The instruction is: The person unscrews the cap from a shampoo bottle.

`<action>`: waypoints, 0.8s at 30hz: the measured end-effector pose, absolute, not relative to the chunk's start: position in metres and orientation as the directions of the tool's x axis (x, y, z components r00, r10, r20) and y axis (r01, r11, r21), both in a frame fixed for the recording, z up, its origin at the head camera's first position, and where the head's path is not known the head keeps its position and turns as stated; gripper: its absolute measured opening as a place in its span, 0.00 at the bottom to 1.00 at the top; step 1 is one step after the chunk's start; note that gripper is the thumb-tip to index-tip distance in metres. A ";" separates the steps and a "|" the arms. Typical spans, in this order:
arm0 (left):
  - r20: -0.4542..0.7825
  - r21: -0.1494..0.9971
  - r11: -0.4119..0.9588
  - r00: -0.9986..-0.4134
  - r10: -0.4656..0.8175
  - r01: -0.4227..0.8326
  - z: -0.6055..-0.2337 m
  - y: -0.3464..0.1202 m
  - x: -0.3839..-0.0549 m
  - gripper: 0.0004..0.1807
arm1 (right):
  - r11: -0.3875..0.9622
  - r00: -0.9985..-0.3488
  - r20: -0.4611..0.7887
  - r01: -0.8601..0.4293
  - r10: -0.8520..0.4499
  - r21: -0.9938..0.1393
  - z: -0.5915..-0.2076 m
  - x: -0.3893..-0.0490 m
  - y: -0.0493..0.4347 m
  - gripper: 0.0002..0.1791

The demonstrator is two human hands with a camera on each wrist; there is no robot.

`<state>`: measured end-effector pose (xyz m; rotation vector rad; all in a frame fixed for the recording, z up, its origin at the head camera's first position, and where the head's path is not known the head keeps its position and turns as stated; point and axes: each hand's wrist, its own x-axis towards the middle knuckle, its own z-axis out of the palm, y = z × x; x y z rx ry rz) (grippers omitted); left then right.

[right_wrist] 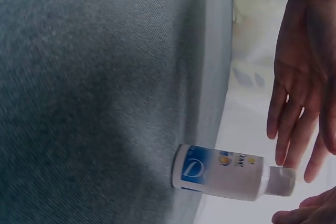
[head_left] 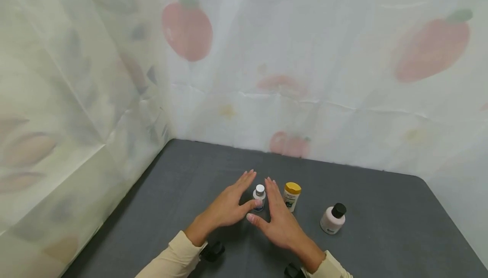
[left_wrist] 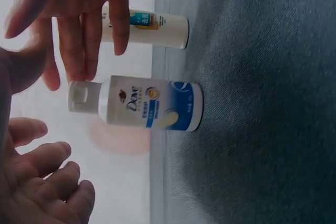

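Observation:
A small white and blue Dove bottle (head_left: 259,194) with a white cap stands upright on the dark table, between my two hands. To its left is my left hand (head_left: 231,204), fingers straight and thumb reaching across in front of the bottle in the head view. On its other side my right hand (head_left: 280,221) has its fingers extended, palm facing the bottle. Both wrist views show the Dove bottle (left_wrist: 137,103) with no fingers curled round it. Just beyond my right fingers stands a white bottle with a yellow cap (head_left: 292,196).
A pale pink bottle with a black cap (head_left: 333,218) stands farther right on the grey table (head_left: 381,210). White sheeting (head_left: 305,49) with fruit prints hangs along the back and left edges of the table.

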<state>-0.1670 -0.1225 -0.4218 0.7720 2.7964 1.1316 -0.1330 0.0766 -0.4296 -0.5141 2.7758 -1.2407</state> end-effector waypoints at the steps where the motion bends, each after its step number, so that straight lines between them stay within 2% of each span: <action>1: 0.163 0.666 0.603 -0.874 0.458 0.440 -0.422 -0.122 -0.168 0.44 | 0.618 -0.944 0.075 -0.269 -0.320 -0.739 -0.430 -0.134 0.077 0.58; 8: 0.189 0.711 0.547 -0.869 0.457 0.443 -0.426 -0.113 -0.171 0.43 | 0.580 -0.953 0.045 -0.219 -0.299 -0.784 -0.439 -0.140 0.078 0.57; 18: 0.344 0.739 0.452 -0.857 0.384 0.499 -0.435 -0.104 -0.176 0.36 | 0.496 -0.960 0.058 -0.192 -0.273 -0.847 -0.456 -0.150 0.076 0.53; 24: 0.390 0.725 0.429 -0.835 0.389 0.539 -0.437 -0.099 -0.177 0.29 | 0.482 -0.966 0.094 -0.204 -0.243 -0.852 -0.468 -0.157 0.070 0.45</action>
